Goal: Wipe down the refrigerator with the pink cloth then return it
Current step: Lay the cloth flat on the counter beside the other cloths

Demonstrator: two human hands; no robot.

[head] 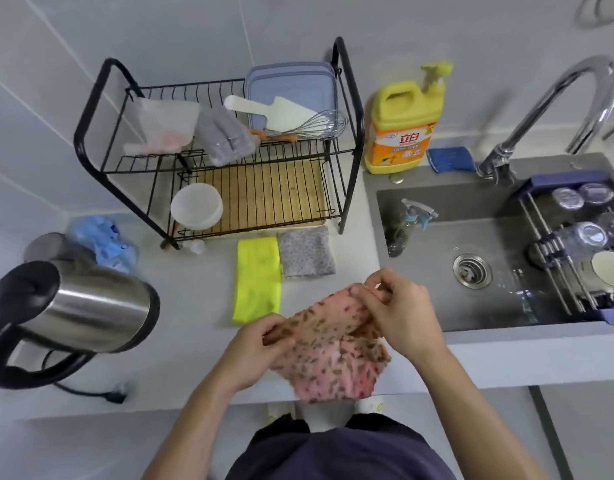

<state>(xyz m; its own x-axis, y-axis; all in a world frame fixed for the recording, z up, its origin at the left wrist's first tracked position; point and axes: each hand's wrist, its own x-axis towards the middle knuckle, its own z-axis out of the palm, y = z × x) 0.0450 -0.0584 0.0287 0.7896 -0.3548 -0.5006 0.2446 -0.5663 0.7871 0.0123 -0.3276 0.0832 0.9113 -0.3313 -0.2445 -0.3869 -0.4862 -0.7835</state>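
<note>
The pink cloth, speckled with brown marks, hangs over the front edge of the grey counter. My left hand pinches its left upper edge. My right hand pinches the right upper corner, with the fingers curled round the fabric. The cloth is stretched between the two hands and droops below them. The refrigerator is not in view.
A yellow cloth and a grey speckled cloth lie just beyond my hands. Behind them stands a black dish rack. A steel kettle sits at the left. The sink with tap and detergent bottle lies to the right.
</note>
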